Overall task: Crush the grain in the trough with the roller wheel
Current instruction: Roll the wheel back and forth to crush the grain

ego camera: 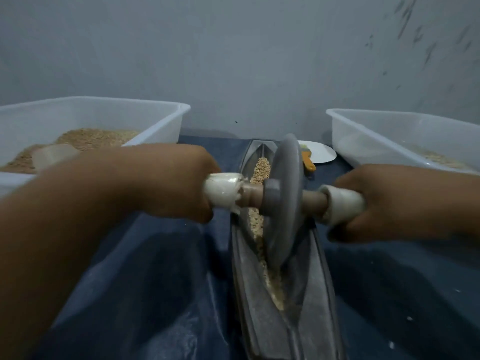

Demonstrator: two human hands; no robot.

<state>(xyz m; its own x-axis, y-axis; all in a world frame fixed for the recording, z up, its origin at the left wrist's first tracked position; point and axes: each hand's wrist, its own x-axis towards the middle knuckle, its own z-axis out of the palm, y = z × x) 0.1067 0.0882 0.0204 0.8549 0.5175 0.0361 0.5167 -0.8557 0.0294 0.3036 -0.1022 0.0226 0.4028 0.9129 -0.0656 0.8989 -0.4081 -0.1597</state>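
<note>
A long grey metal trough (318,287) runs away from me down the middle of a dark blue cloth. Tan grain (262,168) lies along its groove, in front of and behind the wheel. A grey roller wheel (284,201) stands upright in the groove, on a wooden axle with white-wrapped handles at both ends. My left hand (166,183) grips the left handle (223,190). My right hand (389,201) grips the right handle (342,203). The wheel's lower edge sits in the grain.
A clear plastic tub (158,126) with tan grain and a scoop stands at the back left. Another clear tub (345,131) with a thin layer of pale grain stands at the back right. A white plate (322,152) with an orange-handled brush lies behind the wheel. A grey wall is close behind.
</note>
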